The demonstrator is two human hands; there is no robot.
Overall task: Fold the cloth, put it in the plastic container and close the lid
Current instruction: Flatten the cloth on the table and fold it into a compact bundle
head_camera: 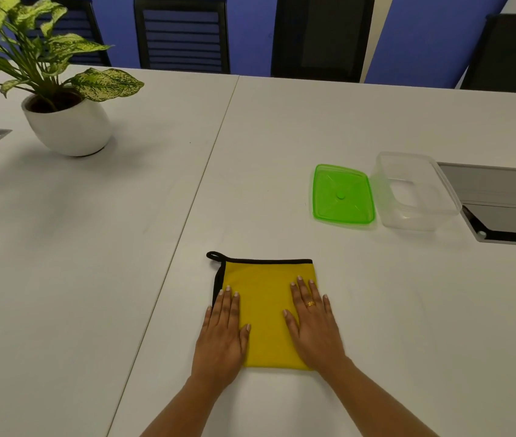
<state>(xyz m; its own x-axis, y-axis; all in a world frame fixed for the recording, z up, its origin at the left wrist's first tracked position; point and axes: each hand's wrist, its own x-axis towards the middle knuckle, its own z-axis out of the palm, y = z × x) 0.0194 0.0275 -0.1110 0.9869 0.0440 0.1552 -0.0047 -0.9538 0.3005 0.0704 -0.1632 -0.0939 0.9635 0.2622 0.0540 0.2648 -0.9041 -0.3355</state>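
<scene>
Pressing flat on the cloth [264, 304], I see my left hand [222, 335] over its left edge and my right hand [313, 323] over its right side, both with fingers straight and slightly spread, gripping nothing. The cloth lies folded into a yellow square with black trim and a loop at its far left corner, on the surface [124, 247] right before me. The green lid [341, 193] lies flat farther off to the right, just beside the clear, uncovered container [379, 184]. A plant [61, 89] sits far left.
</scene>
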